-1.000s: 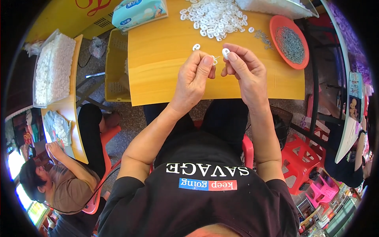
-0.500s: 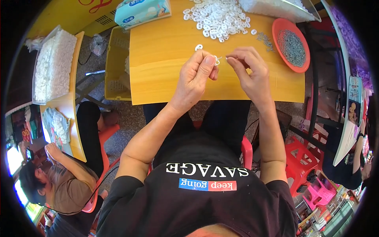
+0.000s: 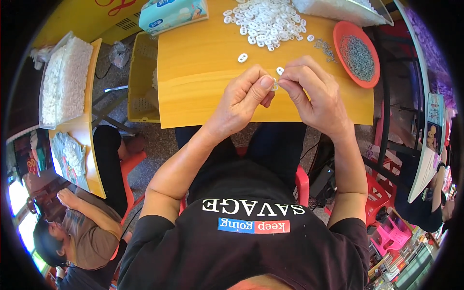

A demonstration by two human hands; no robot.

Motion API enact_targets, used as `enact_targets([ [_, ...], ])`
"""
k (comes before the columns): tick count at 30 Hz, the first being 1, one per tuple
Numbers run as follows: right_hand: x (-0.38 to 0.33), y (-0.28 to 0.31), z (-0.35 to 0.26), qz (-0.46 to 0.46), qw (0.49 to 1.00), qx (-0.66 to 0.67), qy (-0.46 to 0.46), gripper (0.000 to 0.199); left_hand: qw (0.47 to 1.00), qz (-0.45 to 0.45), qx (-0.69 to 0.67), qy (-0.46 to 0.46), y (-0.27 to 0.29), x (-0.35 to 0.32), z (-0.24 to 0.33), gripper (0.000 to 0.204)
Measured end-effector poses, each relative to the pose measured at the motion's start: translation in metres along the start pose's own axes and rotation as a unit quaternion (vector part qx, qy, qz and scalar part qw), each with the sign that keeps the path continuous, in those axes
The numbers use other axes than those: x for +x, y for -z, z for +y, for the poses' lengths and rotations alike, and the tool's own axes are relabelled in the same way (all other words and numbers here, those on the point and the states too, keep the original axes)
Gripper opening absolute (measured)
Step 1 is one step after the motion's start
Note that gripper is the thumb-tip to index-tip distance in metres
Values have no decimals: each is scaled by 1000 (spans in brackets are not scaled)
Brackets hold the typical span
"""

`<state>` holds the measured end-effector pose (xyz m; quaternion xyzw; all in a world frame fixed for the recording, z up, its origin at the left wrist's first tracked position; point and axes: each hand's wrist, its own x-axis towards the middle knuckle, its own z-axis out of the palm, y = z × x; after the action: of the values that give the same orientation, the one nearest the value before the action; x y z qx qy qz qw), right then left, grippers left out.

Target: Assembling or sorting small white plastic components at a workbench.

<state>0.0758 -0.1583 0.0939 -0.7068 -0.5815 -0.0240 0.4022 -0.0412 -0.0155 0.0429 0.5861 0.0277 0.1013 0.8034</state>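
1. Fingers: the left hand (image 3: 241,99) and right hand (image 3: 314,94) meet fingertip to fingertip above the near part of the tabletop (image 3: 203,67). Thumb and forefinger of each hand are closed down to a narrow pinch on one small white ring piece (image 3: 274,86) held between them. Whether a metal part is already fitted to it is too small to tell.

2. Position of the piece: in the air just above the tabletop, between both hands, not resting on the wood.

3. Near the hands: two loose white pieces lie singly on the tabletop, one (image 3: 243,58) to the left of the pinch and one (image 3: 280,70) just beyond it. It cannot be told whether they are finished or untouched.

4. Supply: a large heap of white pieces (image 3: 263,19) sits at the far edge. The orange dish (image 3: 338,34) to the right is well filled with small grey metal parts (image 3: 357,58), and a few strays (image 3: 323,46) lie beside it.

5. Judgement on progress: one piece is in hand; no separate pile of completed work is visible. With the heap and dish both full, most of the work appears to remain.

6. Surroundings: a tissue pack (image 3: 171,12) and a yellow crate (image 3: 142,77) stand to the left; another person (image 3: 82,232) sits at a neighbouring table.
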Motion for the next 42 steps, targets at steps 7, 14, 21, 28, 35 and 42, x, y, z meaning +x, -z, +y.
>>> enact_targets([
  [7, -13, -20, -8, 50, 986, 98, -126, 8, 995, 10, 94, -26, -2, -3, -9, 26],
  [14, -34, -45, 5, 47, 966, 135, -217, 9, 987, 43, 134, 82, 2, -11, -14, 25],
  [21, -36, -27, 43, 61, 961, -6, -269, 15, 995, 68, 66, 42, 20, -14, -22, 26],
  [28, -29, -34, 38, -5, 972, -113, -205, 18, 994, 101, 37, 26, 27, -16, -23, 26],
  [35, -35, -39, 50, 25, 970, -81, -228, 18, 994, 95, 55, 19, 20, -12, -22, 26],
  [42, -25, -27, 21, 106, 785, 447, -415, 21, 995, 75, 69, 9, 4, -1, -12, 26],
])
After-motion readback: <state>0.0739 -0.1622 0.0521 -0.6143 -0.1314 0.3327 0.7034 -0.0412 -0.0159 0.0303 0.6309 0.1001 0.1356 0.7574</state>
